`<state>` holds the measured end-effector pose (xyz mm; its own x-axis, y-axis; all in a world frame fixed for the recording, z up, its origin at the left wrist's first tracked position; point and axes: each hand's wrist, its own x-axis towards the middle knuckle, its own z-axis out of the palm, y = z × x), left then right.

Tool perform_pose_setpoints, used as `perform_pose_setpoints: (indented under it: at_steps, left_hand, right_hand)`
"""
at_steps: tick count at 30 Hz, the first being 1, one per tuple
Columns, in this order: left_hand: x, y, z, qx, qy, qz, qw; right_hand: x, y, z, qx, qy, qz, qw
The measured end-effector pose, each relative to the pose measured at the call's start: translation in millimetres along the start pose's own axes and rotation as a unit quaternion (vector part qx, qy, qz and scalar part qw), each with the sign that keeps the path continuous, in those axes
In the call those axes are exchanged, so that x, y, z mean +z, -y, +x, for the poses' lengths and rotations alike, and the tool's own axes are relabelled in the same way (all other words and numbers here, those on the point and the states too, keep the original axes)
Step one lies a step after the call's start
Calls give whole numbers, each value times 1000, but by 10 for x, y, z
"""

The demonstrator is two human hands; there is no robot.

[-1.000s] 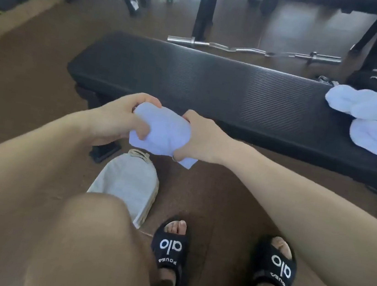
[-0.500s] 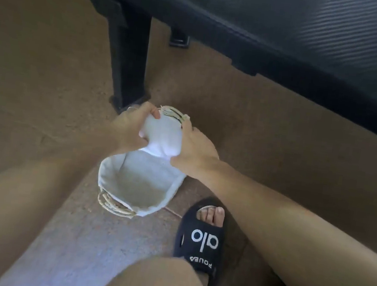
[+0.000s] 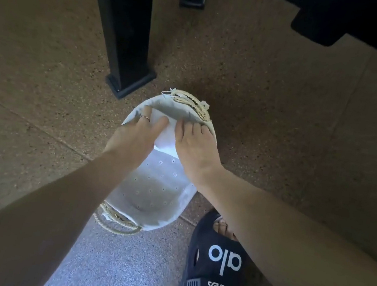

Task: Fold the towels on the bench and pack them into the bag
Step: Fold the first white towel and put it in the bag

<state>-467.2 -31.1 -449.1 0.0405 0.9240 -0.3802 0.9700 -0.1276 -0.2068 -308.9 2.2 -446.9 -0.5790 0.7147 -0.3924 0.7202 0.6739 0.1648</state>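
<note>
Lettering on the one black sandal, below the right wrist, reads "alo", with "FOUEA" on its strap. One folded white towel sits in the mouth of one pale fabric bag dotted with small flower eyelets and carrying two woven straw handles. Left hand, wearing a ring, and right hand press the towel down from either side with fairly straight fingers. Beyond the fingertips stands one black bench leg on brown speckled floor.
</note>
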Motion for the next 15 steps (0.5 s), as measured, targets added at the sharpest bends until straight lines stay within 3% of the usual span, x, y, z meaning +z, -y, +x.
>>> perform_pose_setpoints:
  at_steps: [11,15]
  left_hand:
    - [25,-104,214,8,-22,94,995]
    - [-86,-239,224,-6,-19,112,993]
  right_hand:
    - [-60,-3,77,-3,54,-62,997]
    - [-47,-139,-26,18,32,-55,998]
